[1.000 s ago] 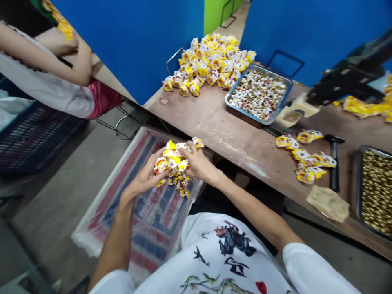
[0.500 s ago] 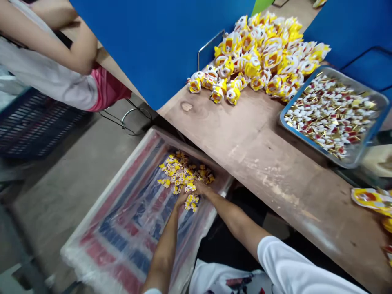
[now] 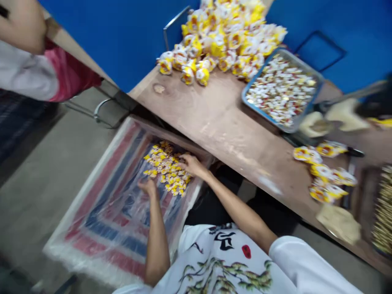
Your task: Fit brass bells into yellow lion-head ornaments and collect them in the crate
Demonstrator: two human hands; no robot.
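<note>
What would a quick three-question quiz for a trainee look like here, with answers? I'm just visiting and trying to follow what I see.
1. Multiple choice: the small yellow-and-white pieces lie on what?
A) The bare floor
B) Clear plastic over stripes
C) The hammer

2. True or false: the tray of white bits stands on the wooden bench.

3. Short answer: which of the person's hands is nearer the bench edge?

Key:
1. B
2. True
3. The right hand; the left hand is farther out over the plastic.
</note>
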